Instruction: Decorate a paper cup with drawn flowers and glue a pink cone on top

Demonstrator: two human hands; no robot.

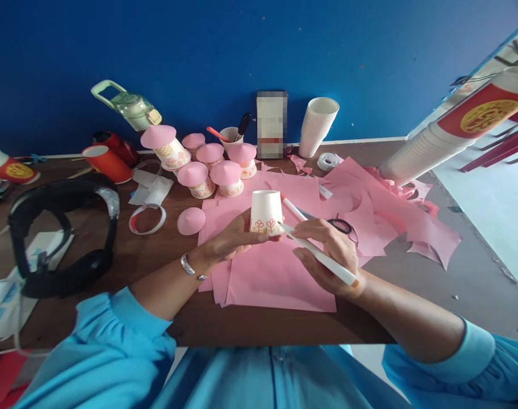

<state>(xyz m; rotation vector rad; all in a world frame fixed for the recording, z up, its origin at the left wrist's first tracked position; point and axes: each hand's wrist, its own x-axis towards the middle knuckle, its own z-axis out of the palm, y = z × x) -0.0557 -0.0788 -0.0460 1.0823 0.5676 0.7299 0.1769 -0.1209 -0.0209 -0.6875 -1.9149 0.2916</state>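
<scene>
My left hand (235, 237) is closed around the lower part of an upside-down white paper cup (266, 205). Red flowers and yellow marks run in a band around the cup near its rim. In my right hand (333, 253) is a white marker (325, 260) with an orange end, its tip at the cup's right side by the flowers. Beneath both hands lie pink paper sheets (280, 284). Just behind the cup, a second white marker (293, 208) rests on the paper.
Several decorated cups with pink cone tops (226, 174) stand at the back left, near a loose pink cone (191, 221). A phone (271, 125) and stacked white cups (318, 128) are by the wall. Black-handled scissors (342, 226), tape (328, 162) and a black headset (67, 272) lie around.
</scene>
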